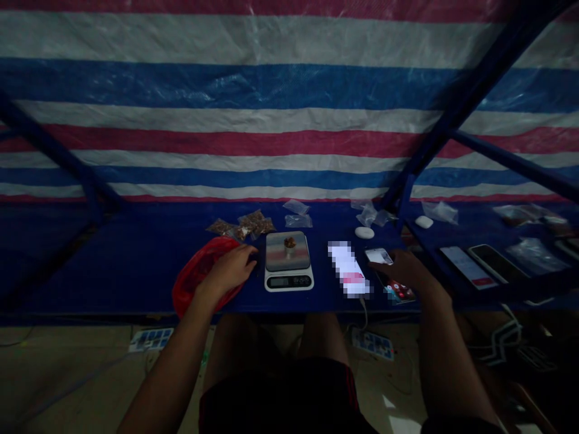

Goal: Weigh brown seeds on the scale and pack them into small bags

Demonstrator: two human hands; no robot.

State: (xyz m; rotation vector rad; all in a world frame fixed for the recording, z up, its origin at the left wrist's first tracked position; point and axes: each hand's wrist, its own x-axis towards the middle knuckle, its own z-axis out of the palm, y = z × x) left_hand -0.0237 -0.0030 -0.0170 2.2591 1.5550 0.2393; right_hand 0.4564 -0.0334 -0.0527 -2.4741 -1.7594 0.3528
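Observation:
My left hand (231, 265) lies over the right part of a red plastic bag (192, 271), its fingers apart. To the right of it stands a white digital scale (289, 283) with a metal plate. On that plate sits a small heap of brown pieces (290, 242), apparently in a small round holder. My right hand (404, 269) is over a phone (379, 256) on the table, fingers spread and touching it; part of the phone is hidden beneath. Between the scale and this hand lies another phone (348, 268) with a bright, pixelated screen and a cable.
Behind the scale are clear bags of brown pieces (256, 223), clear plastic bags (297, 214) and a white rounded case (364, 232). A blue metal post (404, 196) rises on the right, with more phones (468, 266) beyond. Striped sheeting (253, 141) hangs behind the blue table (131, 259).

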